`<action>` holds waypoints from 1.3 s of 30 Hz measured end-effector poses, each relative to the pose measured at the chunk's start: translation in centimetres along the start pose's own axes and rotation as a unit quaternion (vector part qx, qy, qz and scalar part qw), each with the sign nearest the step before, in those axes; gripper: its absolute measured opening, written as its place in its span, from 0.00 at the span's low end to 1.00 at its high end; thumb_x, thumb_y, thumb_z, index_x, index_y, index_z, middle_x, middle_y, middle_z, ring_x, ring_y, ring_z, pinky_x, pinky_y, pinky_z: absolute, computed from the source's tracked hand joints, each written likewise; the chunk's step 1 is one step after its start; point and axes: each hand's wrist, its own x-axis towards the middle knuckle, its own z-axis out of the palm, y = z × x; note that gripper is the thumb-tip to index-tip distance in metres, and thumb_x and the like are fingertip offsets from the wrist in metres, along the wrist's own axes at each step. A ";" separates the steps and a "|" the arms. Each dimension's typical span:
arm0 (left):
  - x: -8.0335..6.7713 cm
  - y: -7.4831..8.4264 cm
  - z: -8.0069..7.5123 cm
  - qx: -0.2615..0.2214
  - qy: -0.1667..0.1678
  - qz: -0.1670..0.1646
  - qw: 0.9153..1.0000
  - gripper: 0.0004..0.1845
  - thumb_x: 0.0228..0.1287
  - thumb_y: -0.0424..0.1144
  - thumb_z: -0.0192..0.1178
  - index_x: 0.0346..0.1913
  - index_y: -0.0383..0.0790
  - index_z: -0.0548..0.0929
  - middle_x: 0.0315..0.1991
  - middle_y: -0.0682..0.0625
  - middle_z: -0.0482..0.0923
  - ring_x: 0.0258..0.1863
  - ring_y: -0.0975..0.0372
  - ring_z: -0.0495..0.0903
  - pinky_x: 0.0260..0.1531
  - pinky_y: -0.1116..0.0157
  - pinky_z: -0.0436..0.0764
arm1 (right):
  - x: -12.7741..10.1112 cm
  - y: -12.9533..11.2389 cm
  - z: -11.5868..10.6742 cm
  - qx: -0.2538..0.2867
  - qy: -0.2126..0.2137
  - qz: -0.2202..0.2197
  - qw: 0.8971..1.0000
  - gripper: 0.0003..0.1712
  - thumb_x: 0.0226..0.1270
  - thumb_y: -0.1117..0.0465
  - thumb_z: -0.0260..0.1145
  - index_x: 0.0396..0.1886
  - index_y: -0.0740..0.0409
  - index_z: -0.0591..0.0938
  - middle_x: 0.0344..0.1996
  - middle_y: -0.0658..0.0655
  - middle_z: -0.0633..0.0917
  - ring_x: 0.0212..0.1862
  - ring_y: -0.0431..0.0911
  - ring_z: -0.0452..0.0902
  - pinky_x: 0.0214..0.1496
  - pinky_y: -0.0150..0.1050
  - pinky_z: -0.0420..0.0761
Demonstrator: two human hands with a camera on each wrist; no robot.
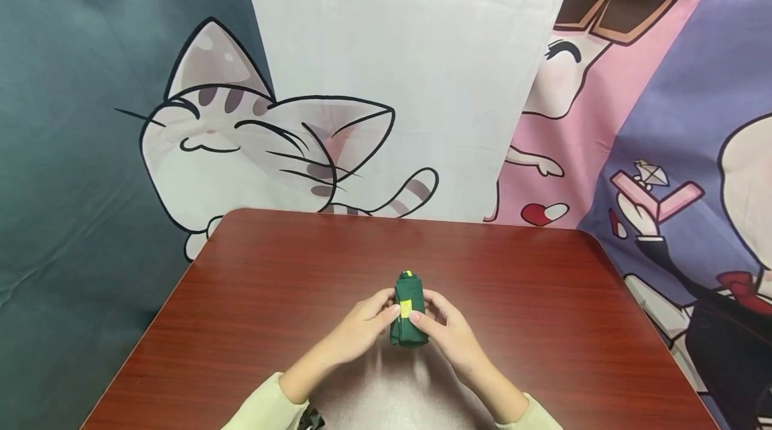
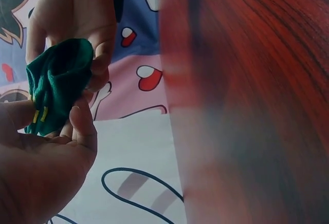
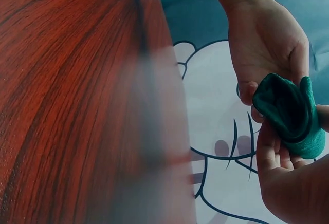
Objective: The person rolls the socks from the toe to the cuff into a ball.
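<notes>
A rolled green cloth with a yellow patch on its front is held up over the table between both hands. My left hand grips its left side, thumb on the front at the edge of the yellow patch. From the right side my right hand grips it too, its thumb lying across the front. Seen from the end in the right wrist view, the green cloth shows rolled layers around a dark hollow. Two short yellow strips show on the green cloth in the left wrist view.
A reddish-brown wooden table spreads under the hands, with rounded far corners. Behind it hangs a printed cloth backdrop with a cartoon cat and figures. A small black object shows beside the left sleeve.
</notes>
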 end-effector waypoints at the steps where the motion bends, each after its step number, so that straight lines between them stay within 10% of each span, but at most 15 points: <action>1: 0.0 0.0 0.0 -0.001 0.000 0.002 1.000 0.24 0.81 0.42 0.47 0.70 0.30 0.70 0.49 0.44 0.82 0.45 0.62 0.79 0.43 0.65 0.80 | 0.0 0.0 0.0 0.001 0.000 0.001 1.000 0.28 0.71 0.61 0.66 0.66 0.68 0.73 0.49 0.63 0.83 0.49 0.47 0.82 0.51 0.36 0.83; 29: 0.5 -0.1 -0.4 -0.028 0.015 -0.047 0.998 0.19 0.71 0.43 0.56 0.59 0.34 0.78 0.49 0.47 0.86 0.48 0.62 0.82 0.49 0.65 0.80 | -0.3 0.2 0.1 -0.085 0.037 -0.031 0.995 0.20 0.70 0.60 0.68 0.59 0.61 0.82 0.42 0.57 0.82 0.44 0.43 0.80 0.46 0.36 0.84; 39: 0.8 -1.0 0.0 -0.012 0.052 -0.042 0.998 0.18 0.66 0.39 0.60 0.54 0.31 0.79 0.44 0.46 0.86 0.42 0.63 0.84 0.45 0.68 0.81 | 0.2 -1.0 -0.1 -0.215 0.110 -0.176 0.954 0.15 0.64 0.63 0.74 0.49 0.57 0.83 0.36 0.48 0.82 0.39 0.39 0.78 0.41 0.33 0.83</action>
